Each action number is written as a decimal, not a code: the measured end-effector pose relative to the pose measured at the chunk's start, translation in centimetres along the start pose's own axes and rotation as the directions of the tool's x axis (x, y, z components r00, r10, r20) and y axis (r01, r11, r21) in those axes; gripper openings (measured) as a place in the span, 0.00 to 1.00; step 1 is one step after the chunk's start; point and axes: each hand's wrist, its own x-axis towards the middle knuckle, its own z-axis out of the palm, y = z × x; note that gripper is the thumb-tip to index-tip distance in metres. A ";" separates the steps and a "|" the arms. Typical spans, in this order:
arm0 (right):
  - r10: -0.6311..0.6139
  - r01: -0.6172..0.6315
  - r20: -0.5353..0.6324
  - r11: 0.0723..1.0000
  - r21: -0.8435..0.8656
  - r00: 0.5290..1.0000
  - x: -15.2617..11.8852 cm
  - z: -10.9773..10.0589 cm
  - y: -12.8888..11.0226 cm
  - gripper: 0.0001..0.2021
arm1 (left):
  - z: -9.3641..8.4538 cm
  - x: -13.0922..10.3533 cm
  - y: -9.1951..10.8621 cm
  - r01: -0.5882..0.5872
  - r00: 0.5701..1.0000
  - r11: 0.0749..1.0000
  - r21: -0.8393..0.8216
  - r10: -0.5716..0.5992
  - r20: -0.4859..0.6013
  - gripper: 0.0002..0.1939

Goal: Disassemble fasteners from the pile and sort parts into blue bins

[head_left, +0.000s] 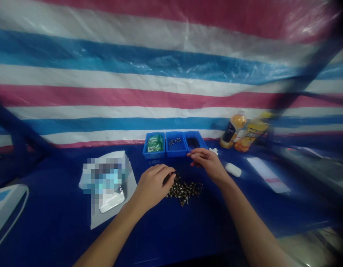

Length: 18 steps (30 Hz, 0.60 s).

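Two hands at a pile of screws

The left hand [154,183] is curled, fingertips on the screws [185,190]; beyond this pile, the right hand [206,160] is pinched shut near the blue bins [175,148].

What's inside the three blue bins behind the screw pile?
Left blue bin: green packets. Middle blue bin: a few small dark metal parts. Right blue bin: something dark, too blurred to identify; the right hand covers its front edge. The bin floors mostly cannot be seen.
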 end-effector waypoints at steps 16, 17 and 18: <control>0.273 -0.297 0.118 0.901 0.316 0.955 -0.9 1.0 0.8 0.18 | -0.2 -0.4 0.8 -0.010 0.999 0.993 -0.114 0.013 0.030 0.10; 0.274 -0.281 0.069 0.910 0.303 0.959 -0.8 0.9 0.9 0.19 | -0.1 -0.4 0.9 -0.010 0.999 0.993 -0.116 0.014 0.039 0.10; 0.266 -0.258 0.015 0.918 0.302 0.964 -0.7 0.8 1.0 0.18 | -0.1 -0.4 0.9 -0.011 0.999 0.993 -0.116 0.016 0.043 0.10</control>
